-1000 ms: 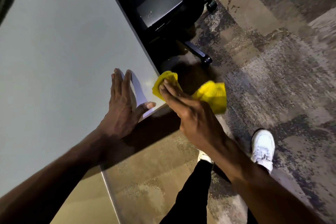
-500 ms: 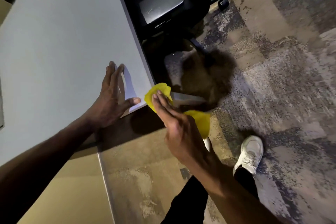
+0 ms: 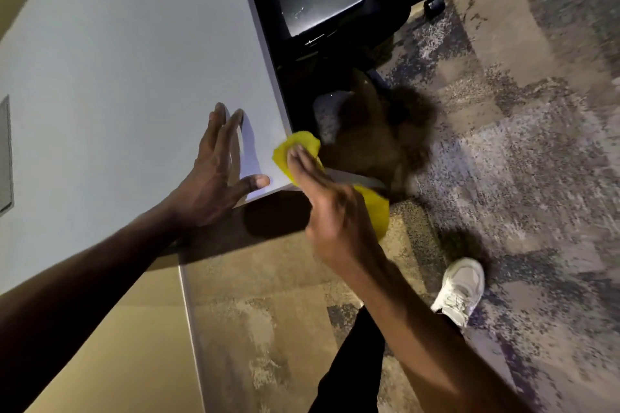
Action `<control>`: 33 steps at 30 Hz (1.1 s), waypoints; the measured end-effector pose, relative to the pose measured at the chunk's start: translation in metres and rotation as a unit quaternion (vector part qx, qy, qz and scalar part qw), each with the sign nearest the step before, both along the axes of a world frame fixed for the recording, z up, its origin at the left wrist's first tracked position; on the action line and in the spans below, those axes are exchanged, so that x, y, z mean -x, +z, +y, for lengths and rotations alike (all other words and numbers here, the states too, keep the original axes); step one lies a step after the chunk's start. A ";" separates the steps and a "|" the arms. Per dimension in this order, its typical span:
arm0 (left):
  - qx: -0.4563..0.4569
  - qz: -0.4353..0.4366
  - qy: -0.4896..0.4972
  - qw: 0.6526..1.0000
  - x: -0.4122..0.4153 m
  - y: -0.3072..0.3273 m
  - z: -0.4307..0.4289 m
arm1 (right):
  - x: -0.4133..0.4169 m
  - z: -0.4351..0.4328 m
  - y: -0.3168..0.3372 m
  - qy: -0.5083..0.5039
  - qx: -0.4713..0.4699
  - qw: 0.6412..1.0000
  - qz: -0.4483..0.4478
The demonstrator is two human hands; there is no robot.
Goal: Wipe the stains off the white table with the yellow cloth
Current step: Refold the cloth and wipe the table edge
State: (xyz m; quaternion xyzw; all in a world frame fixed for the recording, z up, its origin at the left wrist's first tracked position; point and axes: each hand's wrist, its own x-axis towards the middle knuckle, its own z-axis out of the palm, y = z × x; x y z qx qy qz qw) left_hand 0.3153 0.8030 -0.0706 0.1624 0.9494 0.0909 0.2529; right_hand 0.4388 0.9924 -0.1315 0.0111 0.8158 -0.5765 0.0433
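Note:
The white table (image 3: 127,54) fills the upper left. At its near right corner lies the yellow cloth (image 3: 300,147), draped over the corner, part of it hanging below at the right. My right hand (image 3: 330,208) presses the cloth against the corner with flat fingers. My left hand (image 3: 218,174) rests flat on the tabletop just left of the cloth, fingers spread, holding nothing. No stain shows on the table surface near the hands.
A black office chair (image 3: 322,7) on castors stands right beside the table's right edge. Patterned carpet (image 3: 520,144) covers the floor. My white shoe (image 3: 461,288) and dark trouser leg are at the bottom right. A grey inset plate (image 3: 5,151) sits at the table's left.
The view has shifted, so the hands sit a little lower left. The hanging part of the cloth has dropped lower behind my right hand. My left hand stays flat on the table.

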 end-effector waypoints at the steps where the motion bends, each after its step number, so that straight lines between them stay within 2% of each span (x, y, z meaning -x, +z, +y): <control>1: 0.000 -0.001 -0.001 1.000 0.001 0.000 0.000 | -0.015 -0.002 0.000 -0.005 0.009 1.000 -0.005; 5: 0.002 -0.002 -0.001 1.000 0.001 -0.003 -0.002 | -0.024 -0.002 0.002 -0.005 0.010 1.000 -0.023; 13: 0.010 -0.013 0.018 1.000 -0.002 0.002 0.006 | 0.106 0.016 -0.004 0.027 -0.074 0.997 -0.001; 16: 0.012 -0.013 0.023 1.000 0.000 0.005 0.009 | 0.127 0.014 -0.003 0.015 -0.069 0.997 0.014; 19: 0.012 -0.012 0.012 1.000 0.002 0.005 0.008 | 0.107 0.008 -0.005 0.006 -0.070 0.998 -0.009; 26: 0.005 -0.014 0.009 1.000 0.003 0.001 0.003 | -0.018 -0.001 0.001 -0.020 0.024 0.999 -0.030; 29: 0.010 -0.017 0.010 1.000 0.002 0.001 0.005 | -0.015 0.002 0.001 -0.021 0.024 0.999 -0.021; 33: 0.010 -0.015 0.018 1.000 0.000 0.004 0.007 | 0.045 0.009 0.002 -0.022 -0.012 1.000 -0.018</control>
